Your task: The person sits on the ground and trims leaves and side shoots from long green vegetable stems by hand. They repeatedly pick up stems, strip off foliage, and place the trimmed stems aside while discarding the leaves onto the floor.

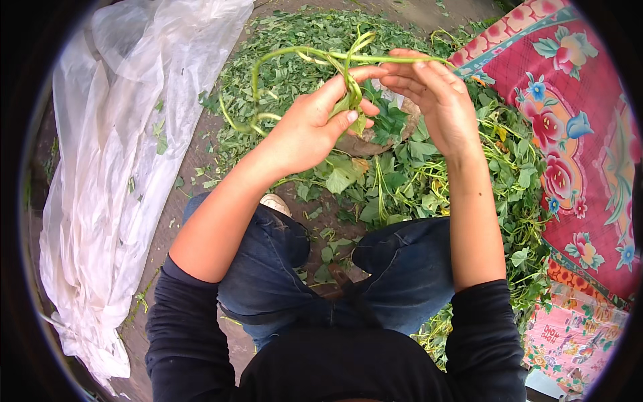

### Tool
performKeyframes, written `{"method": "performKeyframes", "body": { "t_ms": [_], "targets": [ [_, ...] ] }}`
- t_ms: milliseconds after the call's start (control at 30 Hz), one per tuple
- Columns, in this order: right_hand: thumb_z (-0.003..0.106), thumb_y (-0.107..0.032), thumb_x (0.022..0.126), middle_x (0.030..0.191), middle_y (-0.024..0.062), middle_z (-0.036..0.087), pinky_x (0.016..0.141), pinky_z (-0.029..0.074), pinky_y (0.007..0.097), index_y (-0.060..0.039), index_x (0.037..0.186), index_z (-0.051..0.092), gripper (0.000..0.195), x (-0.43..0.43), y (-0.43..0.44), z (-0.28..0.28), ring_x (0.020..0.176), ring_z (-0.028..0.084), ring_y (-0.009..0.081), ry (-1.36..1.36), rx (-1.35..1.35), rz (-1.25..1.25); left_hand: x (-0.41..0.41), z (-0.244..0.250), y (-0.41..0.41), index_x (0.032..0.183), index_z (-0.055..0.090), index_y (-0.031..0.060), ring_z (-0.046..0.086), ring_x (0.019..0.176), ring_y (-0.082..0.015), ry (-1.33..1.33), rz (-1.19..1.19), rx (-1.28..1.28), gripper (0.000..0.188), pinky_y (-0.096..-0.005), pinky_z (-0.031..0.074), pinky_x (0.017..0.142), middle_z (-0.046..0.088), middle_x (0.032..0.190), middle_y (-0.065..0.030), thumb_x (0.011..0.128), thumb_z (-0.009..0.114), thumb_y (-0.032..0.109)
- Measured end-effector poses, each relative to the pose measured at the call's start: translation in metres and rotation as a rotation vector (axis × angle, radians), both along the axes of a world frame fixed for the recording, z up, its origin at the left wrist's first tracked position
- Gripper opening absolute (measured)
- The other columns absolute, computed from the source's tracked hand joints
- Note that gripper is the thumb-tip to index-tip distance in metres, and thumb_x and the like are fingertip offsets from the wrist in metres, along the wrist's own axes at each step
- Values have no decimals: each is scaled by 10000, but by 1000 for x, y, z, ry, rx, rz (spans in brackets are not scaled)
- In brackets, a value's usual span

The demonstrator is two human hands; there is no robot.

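My left hand (314, 125) is closed around a small bunch of green leafy vines (353, 90), thumb pressed on a leaf. From the bunch a long stem (301, 50) loops out to the left and runs back across to the right. My right hand (434, 95) has that stem at its thumb and fingertips, and its fingers nearly touch the left index finger. Beneath both hands is a round block (409, 123), apparently wood, partly covered by leaves. Loose whole vines (397, 176) lie in front of and to the right of it.
Beyond the block spreads a heap of chopped leaves (281, 40). Crumpled clear plastic sheeting (125, 125) covers the ground at left. A red floral cloth (562, 125) borders the vines at right, with a pink flowered sheet (572, 331) below it. My knees flank the leaf-strewn ground (326, 236).
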State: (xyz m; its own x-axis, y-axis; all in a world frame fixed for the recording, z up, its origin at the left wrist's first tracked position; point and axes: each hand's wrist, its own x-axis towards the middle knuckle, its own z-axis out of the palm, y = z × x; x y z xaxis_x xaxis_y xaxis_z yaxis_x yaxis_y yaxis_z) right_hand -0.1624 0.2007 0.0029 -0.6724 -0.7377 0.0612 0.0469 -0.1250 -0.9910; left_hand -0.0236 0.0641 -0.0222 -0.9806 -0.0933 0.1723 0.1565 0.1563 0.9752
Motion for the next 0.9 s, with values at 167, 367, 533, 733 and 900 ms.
{"method": "performKeyframes", "body": {
  "t_ms": [167, 367, 533, 733, 900],
  "targets": [
    [508, -160, 881, 900, 84, 639, 704, 468, 277, -4, 858, 645, 209, -8, 28, 2, 758, 591, 117, 120, 319, 103, -2, -3, 8, 1278, 424, 122, 575, 939, -164, -20, 84, -203, 415, -295, 469, 791, 585, 1022, -72, 882, 427, -3],
    [638, -92, 756, 882, 64, 630, 796, 430, 334, -45, 872, 642, 125, 12, 13, -20, 931, 547, 229, 1076, 106, -163, -7, -18, 10, 1191, 488, 93, 607, 858, -227, -56, 66, -476, 351, -322, 462, 734, 633, 916, -116, 851, 484, 6],
    [639, -113, 770, 764, 104, 636, 654, 478, 331, -26, 878, 654, 140, 2, 15, -36, 704, 612, 254, 776, 215, -78, 0, 5, -3, 1057, 590, 29, 618, 828, -225, -188, 29, -606, 293, -322, 480, 736, 647, 883, -93, 786, 639, 130],
    [654, -98, 744, 765, 103, 634, 664, 471, 335, -48, 847, 667, 115, 1, 15, -37, 720, 608, 261, 949, 254, -59, -5, 8, -29, 983, 658, 53, 594, 883, -196, 230, 348, -731, 220, -297, 459, 792, 639, 928, -83, 765, 642, 68],
    [660, -105, 725, 755, 91, 631, 650, 461, 351, -63, 837, 672, 120, 6, 10, -34, 702, 597, 269, 1028, 243, -35, -16, -19, -24, 963, 656, 40, 611, 807, -213, 183, 127, -705, 209, -304, 481, 718, 645, 862, -95, 766, 657, 109]
  ]
}}
